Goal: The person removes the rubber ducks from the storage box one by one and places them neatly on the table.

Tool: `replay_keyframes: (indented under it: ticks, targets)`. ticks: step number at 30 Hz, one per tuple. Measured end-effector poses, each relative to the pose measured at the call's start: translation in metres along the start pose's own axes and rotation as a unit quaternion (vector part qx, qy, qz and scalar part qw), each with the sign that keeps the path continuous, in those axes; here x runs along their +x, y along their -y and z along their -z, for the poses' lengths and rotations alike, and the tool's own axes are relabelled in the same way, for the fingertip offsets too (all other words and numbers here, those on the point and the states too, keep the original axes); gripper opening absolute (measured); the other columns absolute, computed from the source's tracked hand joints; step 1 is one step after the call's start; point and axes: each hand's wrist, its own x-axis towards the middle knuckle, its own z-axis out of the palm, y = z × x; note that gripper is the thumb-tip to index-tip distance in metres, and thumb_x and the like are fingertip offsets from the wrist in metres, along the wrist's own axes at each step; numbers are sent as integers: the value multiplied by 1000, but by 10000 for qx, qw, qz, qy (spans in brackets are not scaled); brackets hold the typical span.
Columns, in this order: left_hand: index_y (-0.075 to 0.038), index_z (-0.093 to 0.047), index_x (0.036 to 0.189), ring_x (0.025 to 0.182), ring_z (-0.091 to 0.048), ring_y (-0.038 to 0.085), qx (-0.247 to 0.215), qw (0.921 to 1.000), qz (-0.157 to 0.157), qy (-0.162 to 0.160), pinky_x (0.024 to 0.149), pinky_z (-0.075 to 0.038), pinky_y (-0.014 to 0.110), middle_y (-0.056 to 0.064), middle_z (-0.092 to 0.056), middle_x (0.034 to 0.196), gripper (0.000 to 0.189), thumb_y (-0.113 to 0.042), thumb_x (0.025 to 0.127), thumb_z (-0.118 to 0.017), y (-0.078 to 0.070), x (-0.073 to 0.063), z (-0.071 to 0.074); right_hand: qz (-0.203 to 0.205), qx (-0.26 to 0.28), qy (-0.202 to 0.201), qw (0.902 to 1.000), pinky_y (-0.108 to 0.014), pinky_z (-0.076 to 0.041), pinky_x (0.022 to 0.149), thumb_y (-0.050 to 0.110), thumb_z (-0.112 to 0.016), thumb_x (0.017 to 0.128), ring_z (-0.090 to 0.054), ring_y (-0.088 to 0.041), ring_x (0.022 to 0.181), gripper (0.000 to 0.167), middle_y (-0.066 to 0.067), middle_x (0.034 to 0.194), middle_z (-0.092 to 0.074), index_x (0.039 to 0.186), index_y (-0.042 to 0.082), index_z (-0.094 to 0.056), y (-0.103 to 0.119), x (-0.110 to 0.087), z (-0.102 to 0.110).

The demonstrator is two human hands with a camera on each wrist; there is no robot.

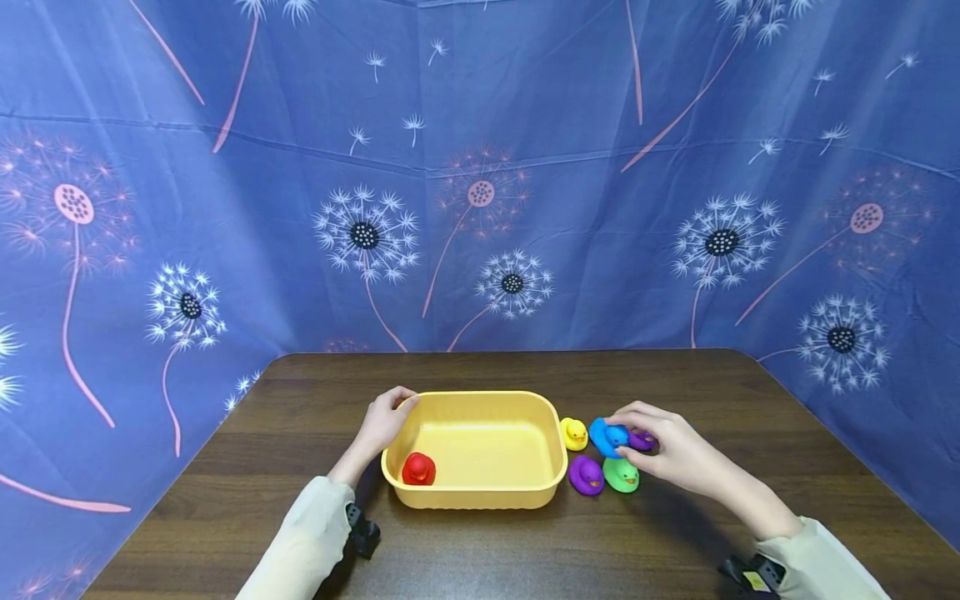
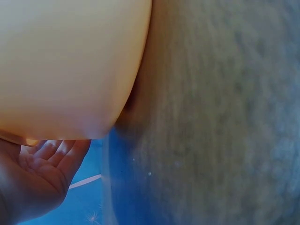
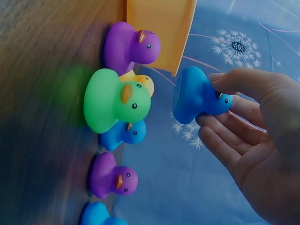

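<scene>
My right hand [image 1: 678, 450] pinches a blue rubber duck [image 3: 192, 96] between thumb and fingers, raised off the table in the right wrist view. Below it are a green duck [image 1: 622, 476], a purple duck [image 1: 587, 475], a yellow duck [image 1: 574, 434] and another purple duck [image 1: 642, 441]. My left hand [image 1: 382, 423] grips the back left corner of a yellow plastic basin [image 1: 480, 498]; in the left wrist view its fingers reach behind the wall. One red duck [image 1: 418, 469] sits inside the basin at the front left.
Two more blue ducks, one behind the green duck [image 3: 123, 135] and one at the bottom edge [image 3: 99, 215], show in the right wrist view. The dark wooden table [image 1: 480, 558] ends at a blue dandelion-print cloth [image 1: 600, 292] hanging behind it.
</scene>
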Motion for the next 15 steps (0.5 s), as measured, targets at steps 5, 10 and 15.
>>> replay_keyframes:
  ticks: [5, 10, 15]
  targets:
    - [-5, -67, 100, 82, -60, 19, 15, 10000, 1, -31, 73, -45, 30, 11, -70, 92, 18, -18, 93, -58, 1, 1, 0, -53, -42, -23, 10000, -9, -38, 66, -2, -78, 66, -52, -2, 74, 41, 3, 96, -62, 104, 5, -65, -2, -4, 4]
    - [-5, -67, 100, 80, -59, 18, 4, 10000, -1, -15, 72, -44, 29, 11, -70, 92, 18, -18, 93, -58, 2, 1, 0, -240, -153, -18, 9996, -10, -41, 68, -2, -80, 64, -55, -2, 75, 44, 3, 97, -62, 104, 7, -65, -5, -10, 8]
    - [-4, -67, 99, 77, -58, 16, -46, 10000, 6, 7, 69, -43, 28, 11, -70, 91, 18, -18, 93, -58, 1, 1, 0, -384, -307, 69, 9988, -14, -47, 72, -3, -79, 65, -59, -2, 81, 44, 4, 100, -62, 105, 8, -64, -8, -17, 12]
